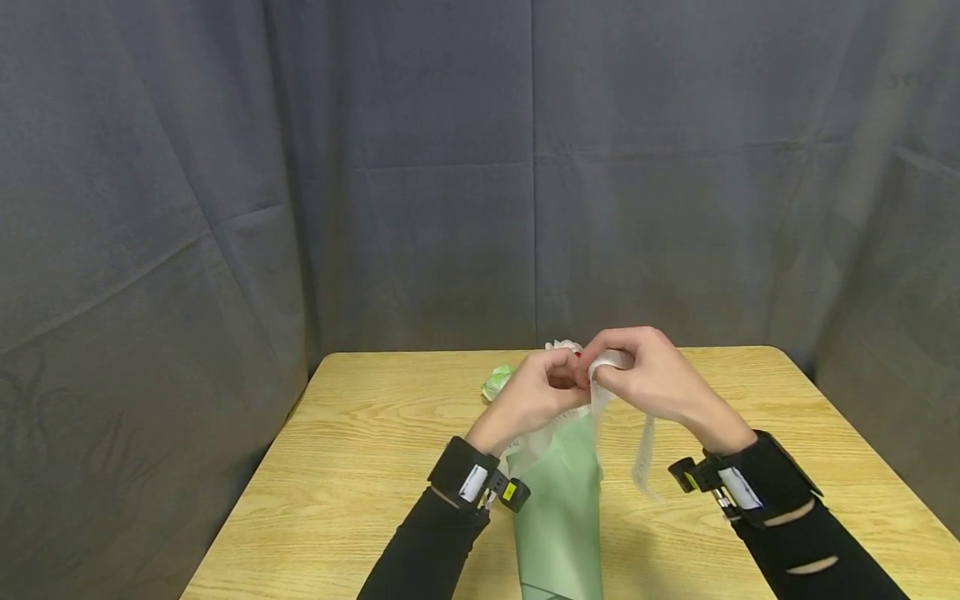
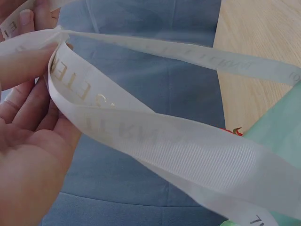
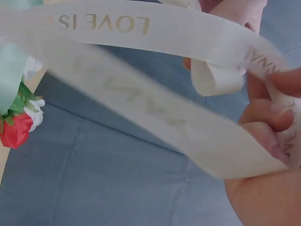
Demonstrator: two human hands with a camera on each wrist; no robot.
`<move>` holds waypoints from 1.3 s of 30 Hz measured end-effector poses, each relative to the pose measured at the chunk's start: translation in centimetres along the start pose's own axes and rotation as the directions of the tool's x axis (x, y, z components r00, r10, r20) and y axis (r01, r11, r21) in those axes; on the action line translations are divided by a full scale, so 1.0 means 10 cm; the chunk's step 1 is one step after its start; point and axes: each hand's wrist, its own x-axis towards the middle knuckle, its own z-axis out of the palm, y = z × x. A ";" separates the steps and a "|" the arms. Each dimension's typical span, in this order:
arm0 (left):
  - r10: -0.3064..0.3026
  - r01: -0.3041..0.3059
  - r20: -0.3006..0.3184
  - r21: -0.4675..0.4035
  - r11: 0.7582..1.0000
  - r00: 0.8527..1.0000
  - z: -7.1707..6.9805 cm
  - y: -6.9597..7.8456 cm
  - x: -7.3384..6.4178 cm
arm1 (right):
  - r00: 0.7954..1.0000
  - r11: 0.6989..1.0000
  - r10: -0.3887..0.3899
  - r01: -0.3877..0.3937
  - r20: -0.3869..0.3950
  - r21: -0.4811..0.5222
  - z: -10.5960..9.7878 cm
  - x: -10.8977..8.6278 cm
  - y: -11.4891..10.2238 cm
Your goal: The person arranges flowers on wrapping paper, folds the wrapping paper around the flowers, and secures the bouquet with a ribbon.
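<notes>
Both hands meet above a bouquet wrapped in pale green paper [image 1: 561,508], lying on the table with its flowers at the far end. My left hand [image 1: 528,398] pinches a white ribbon [image 2: 202,146] with gold lettering between thumb and fingertips. Just to its right, my right hand [image 1: 656,379] grips another stretch of the ribbon [image 3: 141,101], which loops over its curled fingers. A loose ribbon tail [image 1: 644,457] hangs below the right hand. Between the hands and the green paper, ribbon strands run taut in the left wrist view.
A green bloom [image 1: 496,382] and a white bloom [image 1: 564,344] show past the hands. The right wrist view has a red rose [image 3: 17,131] at its left. Under everything is a wooden table [image 1: 360,483], with a grey curtain [image 1: 420,208] behind and at the sides.
</notes>
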 end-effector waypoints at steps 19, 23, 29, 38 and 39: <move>-0.112 0.121 0.047 -0.375 0.919 0.993 -0.05 -0.07 -0.14 | 0.985 0.985 0.158 -0.161 -0.070 -0.052 0.10 0.11 0.13; -0.076 0.097 0.071 -0.380 0.920 0.995 -0.07 -0.08 -0.15 | 0.976 0.975 0.216 -0.218 -0.043 -0.048 0.08 0.11 0.23; -0.061 0.086 0.080 -0.361 0.929 0.995 -0.07 -0.08 -0.14 | 0.984 0.981 0.172 -0.175 -0.044 -0.079 0.08 0.09 0.38; -0.090 0.107 0.066 -0.322 0.941 0.994 -0.03 -0.08 -0.15 | 0.969 0.974 0.225 -0.225 0.098 -0.005 0.22 0.12 0.58; -0.095 0.110 0.062 -0.321 0.941 0.994 -0.03 -0.08 -0.15 | 0.969 0.974 0.227 -0.227 0.094 -0.009 0.25 0.11 0.59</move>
